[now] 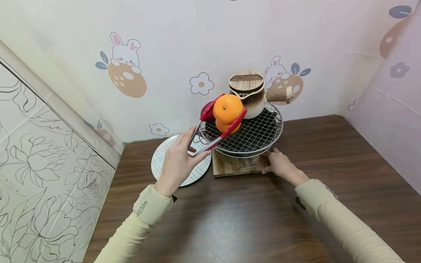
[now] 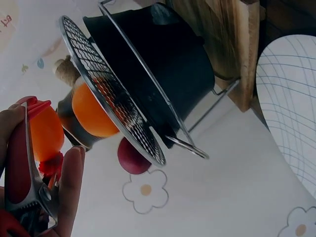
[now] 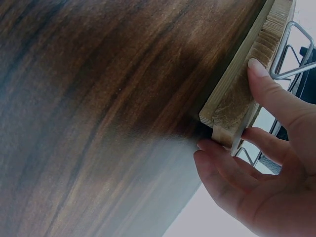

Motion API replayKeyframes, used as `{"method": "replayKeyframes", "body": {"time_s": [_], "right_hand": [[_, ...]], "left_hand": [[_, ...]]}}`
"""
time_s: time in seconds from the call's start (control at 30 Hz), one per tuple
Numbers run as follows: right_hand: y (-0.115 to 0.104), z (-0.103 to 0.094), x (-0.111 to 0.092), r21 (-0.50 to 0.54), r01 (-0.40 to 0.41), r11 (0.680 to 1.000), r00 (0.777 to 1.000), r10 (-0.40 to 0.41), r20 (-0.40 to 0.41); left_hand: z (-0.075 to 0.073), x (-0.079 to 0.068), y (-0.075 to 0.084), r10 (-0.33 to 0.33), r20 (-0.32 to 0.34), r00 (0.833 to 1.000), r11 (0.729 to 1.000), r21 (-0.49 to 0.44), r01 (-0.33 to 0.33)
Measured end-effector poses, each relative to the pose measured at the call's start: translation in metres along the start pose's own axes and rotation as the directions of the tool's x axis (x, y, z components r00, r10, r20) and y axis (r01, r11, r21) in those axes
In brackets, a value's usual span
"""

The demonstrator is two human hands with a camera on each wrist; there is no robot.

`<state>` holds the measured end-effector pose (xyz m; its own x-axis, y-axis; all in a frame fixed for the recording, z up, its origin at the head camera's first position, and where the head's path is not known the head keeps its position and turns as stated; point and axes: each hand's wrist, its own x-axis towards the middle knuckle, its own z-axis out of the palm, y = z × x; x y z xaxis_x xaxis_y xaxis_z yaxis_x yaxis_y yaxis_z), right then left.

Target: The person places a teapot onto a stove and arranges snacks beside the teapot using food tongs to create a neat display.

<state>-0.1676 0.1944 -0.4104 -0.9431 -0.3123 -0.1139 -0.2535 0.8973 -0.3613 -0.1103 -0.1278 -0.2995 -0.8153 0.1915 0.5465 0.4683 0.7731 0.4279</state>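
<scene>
My left hand (image 1: 177, 160) grips metal tongs (image 1: 210, 145) with red tips. Between the tips is an orange (image 1: 228, 109), held above the round wire mesh (image 1: 260, 133). A second orange (image 2: 94, 111) rests on that mesh, mostly hidden in the head view by the held one. Near the mesh's rim a dark red round thing (image 2: 132, 157) shows; its kind is unclear. With thumb and fingers, my right hand (image 1: 281, 166) holds the front right corner of the wooden base (image 1: 230, 166) under the stove.
On the mesh at the back stands a pot (image 1: 254, 109) with a wooden lid and a rope-wrapped handle pointing right. A white gridded plate (image 1: 161, 160) lies left of the base. The patterned wall (image 1: 171, 73) rises close behind, and the brown table (image 1: 223, 219) extends toward me.
</scene>
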Motion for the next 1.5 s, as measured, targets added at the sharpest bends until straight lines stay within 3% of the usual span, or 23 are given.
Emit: {"method": "replayKeyframes", "body": {"time_s": [0.5,1.07,1.5], "right_hand": [[-0.002,0.0,-0.002,0.013,0.009,1.0,1.0,-0.009,-0.017],[-0.003,-0.001,-0.004,0.02,0.0,1.0,1.0,0.0,-0.019],[-0.004,-0.002,-0.007,0.038,-0.013,0.999,1.0,0.014,-0.01]], "left_hand": [[0.011,0.003,0.018,0.071,0.065,0.995,0.997,0.022,-0.072],[0.017,0.005,0.032,0.062,0.183,0.981,0.995,0.065,-0.075],[0.015,0.008,0.037,0.075,0.237,0.969,0.988,0.115,-0.104]]}}
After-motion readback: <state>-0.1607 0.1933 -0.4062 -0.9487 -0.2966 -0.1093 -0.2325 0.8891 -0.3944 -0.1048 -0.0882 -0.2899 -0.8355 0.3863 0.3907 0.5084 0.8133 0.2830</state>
